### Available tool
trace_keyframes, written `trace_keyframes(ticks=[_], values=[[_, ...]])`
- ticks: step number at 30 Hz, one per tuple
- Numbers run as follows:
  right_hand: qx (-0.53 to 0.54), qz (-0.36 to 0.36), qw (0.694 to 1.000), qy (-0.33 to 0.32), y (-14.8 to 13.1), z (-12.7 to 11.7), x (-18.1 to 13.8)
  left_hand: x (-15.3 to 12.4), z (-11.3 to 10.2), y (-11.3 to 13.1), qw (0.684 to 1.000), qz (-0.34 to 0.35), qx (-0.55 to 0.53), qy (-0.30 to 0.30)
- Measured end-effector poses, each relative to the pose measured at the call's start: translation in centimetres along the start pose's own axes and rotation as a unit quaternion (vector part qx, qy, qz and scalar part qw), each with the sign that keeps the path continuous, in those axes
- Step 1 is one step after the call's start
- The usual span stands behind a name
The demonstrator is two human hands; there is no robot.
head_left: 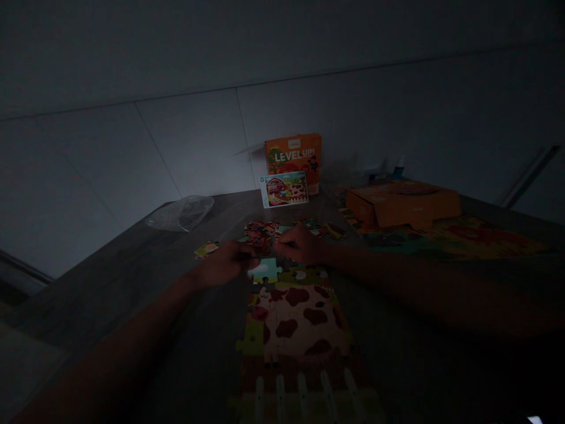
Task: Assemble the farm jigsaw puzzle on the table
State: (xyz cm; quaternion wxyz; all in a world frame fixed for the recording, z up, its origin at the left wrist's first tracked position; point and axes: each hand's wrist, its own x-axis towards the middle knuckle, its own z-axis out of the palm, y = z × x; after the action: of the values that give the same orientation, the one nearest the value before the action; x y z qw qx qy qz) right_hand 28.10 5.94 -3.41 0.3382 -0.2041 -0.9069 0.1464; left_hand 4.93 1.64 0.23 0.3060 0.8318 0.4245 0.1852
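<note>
Cow puzzle [304, 318] flat | left grip [224, 262], right grip [302, 244] near loose pieces [256, 237]

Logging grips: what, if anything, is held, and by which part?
Too dark to tell: the left hand is near the blue puzzle piece, the right hand near other pieces.

White capitals [293, 155] on the upright box [293, 162] read "LEVEL UP!" The label [293, 143] above them, the corner mark [262, 179] on the card [285, 191] and print on the flat box [404, 203] seem too small and dim to make out.
</note>
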Motion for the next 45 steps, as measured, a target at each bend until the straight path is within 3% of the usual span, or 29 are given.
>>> trace_keyframes(ticks=[10,15,42,45], values=[[-0.021,-0.074,0.996,-0.038,0.5,0.6,-0.2,0.1,-0.1,0.2,0.996,0.012,0.065,-0.064],[-0.010,-0.074,0.996,-0.052,0.8,0.8,0.0,-0.2,-0.2,0.0,0.990,-0.032,0.099,-0.099],[0.011,-0.032,0.997,-0.076,1.0,1.0,0.0,-0.3,-0.5,-0.1,0.982,-0.042,0.148,-0.111],[0.009,-0.035,0.996,-0.077,1.0,0.9,0.0,-0.3,-0.3,-0.7,0.986,-0.035,0.139,-0.080]])
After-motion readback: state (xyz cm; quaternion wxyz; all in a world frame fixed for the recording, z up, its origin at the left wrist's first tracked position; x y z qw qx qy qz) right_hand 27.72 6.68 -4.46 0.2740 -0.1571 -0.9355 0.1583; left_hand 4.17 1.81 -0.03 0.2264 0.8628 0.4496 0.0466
